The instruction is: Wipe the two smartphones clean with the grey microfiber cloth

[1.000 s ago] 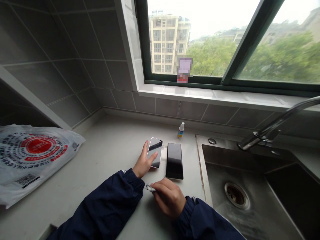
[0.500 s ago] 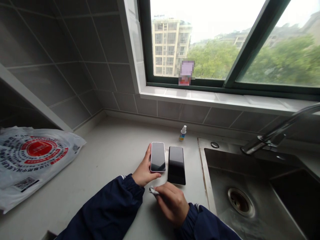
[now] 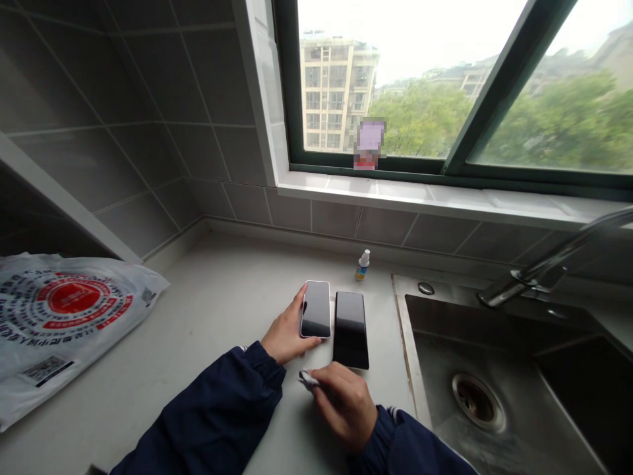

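My left hand (image 3: pixel 285 333) grips a smartphone with a light frame (image 3: pixel 316 309) by its left and lower edges, screen facing up. Pinched in the fingers of my right hand (image 3: pixel 346 401) is a small crumpled grey-white cloth (image 3: pixel 307 379); it hangs below the phones and touches neither. A larger black smartphone (image 3: pixel 351 330) lies flat on the counter, just right of the held one. Behind the two phones a small white-capped spray bottle (image 3: pixel 362 265) stands upright, with a blue and yellow label.
A stainless steel sink (image 3: pixel 411 369) with a chrome faucet (image 3: pixel 524 267) is set into the white counter (image 3: pixel 212 316) on the right. At far left lies a white plastic bag (image 3: pixel 99 297) with red print. A tiled wall and window sill (image 3: pixel 420 196) run along the back.
The held phone has shifted slightly right, closer to the black one, and is turned a little in my left hand. My right hand keeps the cloth and has barely moved.
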### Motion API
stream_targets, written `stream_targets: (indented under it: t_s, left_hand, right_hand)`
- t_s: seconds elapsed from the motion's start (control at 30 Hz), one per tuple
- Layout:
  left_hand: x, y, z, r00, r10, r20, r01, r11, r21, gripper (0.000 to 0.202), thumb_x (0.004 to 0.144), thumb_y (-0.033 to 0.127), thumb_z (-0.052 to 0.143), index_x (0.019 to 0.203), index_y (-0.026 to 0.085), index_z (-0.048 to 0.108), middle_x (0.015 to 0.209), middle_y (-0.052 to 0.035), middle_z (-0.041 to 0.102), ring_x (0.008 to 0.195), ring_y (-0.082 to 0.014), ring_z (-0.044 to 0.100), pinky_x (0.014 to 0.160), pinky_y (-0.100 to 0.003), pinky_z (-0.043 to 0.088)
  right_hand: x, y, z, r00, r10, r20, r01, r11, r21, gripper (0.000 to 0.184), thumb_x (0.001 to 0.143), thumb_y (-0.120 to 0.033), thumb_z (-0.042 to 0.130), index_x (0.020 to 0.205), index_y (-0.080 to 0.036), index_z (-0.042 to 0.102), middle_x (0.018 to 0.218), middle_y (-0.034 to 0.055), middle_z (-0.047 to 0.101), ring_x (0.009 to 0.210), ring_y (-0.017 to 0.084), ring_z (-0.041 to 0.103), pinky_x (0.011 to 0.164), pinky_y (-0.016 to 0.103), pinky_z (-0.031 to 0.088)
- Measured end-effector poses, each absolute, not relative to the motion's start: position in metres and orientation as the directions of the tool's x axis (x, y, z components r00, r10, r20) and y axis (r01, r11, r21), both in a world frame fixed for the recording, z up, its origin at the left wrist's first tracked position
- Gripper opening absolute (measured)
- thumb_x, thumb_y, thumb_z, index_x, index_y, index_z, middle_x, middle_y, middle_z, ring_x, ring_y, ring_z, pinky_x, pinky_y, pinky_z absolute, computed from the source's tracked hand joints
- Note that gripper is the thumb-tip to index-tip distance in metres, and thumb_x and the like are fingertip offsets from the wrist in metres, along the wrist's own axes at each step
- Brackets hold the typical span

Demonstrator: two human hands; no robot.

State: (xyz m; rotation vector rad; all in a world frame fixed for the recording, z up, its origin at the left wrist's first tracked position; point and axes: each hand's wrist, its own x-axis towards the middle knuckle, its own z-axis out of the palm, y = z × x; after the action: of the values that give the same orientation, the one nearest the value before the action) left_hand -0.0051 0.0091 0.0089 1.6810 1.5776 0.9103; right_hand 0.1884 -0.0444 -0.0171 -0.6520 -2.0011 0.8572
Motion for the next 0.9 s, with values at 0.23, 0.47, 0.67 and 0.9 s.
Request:
stream_targets:
  t_s: [0.23,0.47,0.67,0.9]
  left_hand:
    - [-0.009,0.005,0.003,0.043,0.998,-0.052,0.368,0.033,0.929,0.123,0.064,0.035,0.084,0.154,0.042,0.0,0.159,-0.0212,0.025,0.047,-0.0075,0.061,0.047,-0.028,0.052]
    - [-0.011,0.004,-0.002,-0.002,0.998,0.067,0.411,-0.06,0.91,0.105,0.068,0.045,0.081,0.152,0.038,0.018,0.154,-0.0184,0.037,0.041,0.0022,0.041,0.038,-0.019,0.035]
    - [-0.014,0.005,0.002,0.182,0.977,0.11,0.484,-0.187,0.855,0.105,0.064,0.034,0.083,0.152,0.034,0.026,0.152,-0.0135,0.04,0.063,-0.0091,0.062,0.061,-0.03,0.057]
    - [-0.009,0.004,-0.003,0.205,0.948,0.242,0.502,-0.314,0.806,0.089,0.067,0.027,0.079,0.146,0.031,0.039,0.148,-0.008,0.046,0.119,-0.0288,0.06,0.101,-0.046,0.051]
  right_hand:
    - [0.188,-0.043,-0.012,-0.382,0.809,0.447,0.171,0.537,-0.826,0.019,0.092,-0.018,0.051,0.103,-0.02,0.066,0.087,0.0058,0.07,0.077,0.016,0.067,0.069,0.024,0.053]
    - [0.214,-0.023,-0.01,-0.074,0.947,0.314,0.331,0.32,-0.888,0.025,0.096,-0.027,0.036,0.087,-0.019,0.057,0.059,-0.003,0.057,0.044,0.012,0.054,0.046,0.022,0.045]
    - [0.23,-0.001,-0.01,0.083,0.95,0.301,0.59,0.197,-0.783,0.037,0.089,-0.045,0.055,0.113,-0.018,0.061,0.085,0.0047,0.065,0.067,0.02,0.063,0.06,0.028,0.047]
    - [0.229,0.005,-0.022,0.007,0.949,0.314,0.711,0.216,-0.669,0.041,0.087,-0.048,0.054,0.117,-0.02,0.061,0.102,0.0091,0.063,0.089,0.024,0.064,0.072,0.033,0.05]
